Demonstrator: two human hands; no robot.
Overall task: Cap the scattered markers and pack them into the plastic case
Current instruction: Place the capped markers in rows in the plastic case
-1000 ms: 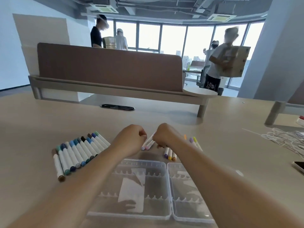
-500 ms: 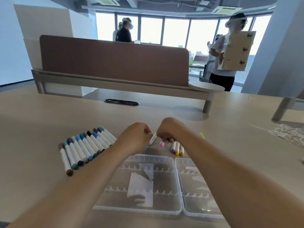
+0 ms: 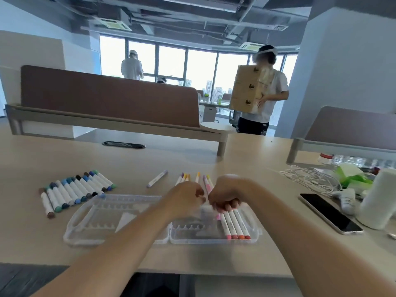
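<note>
This is an open-plan office on a high floor. Long pale desks (image 3: 64, 159) run in rows, split by low brown fabric screens (image 3: 102, 99), with another such screen (image 3: 351, 125) at the right. A black cable port (image 3: 123, 144) is set into the desktop. Overhead, the ceiling is bare, with exposed pipes (image 3: 192, 11) and a cassette air-conditioning unit (image 3: 112, 23). Tall windows (image 3: 201, 67) line the far wall and show tower blocks (image 3: 216, 91) outside. One person (image 3: 132, 66) stands by the glass; another (image 3: 276, 86) carries a cardboard carton (image 3: 246, 91). A phone (image 3: 330, 213) and white cables (image 3: 308, 179) lie on the desk.
</note>
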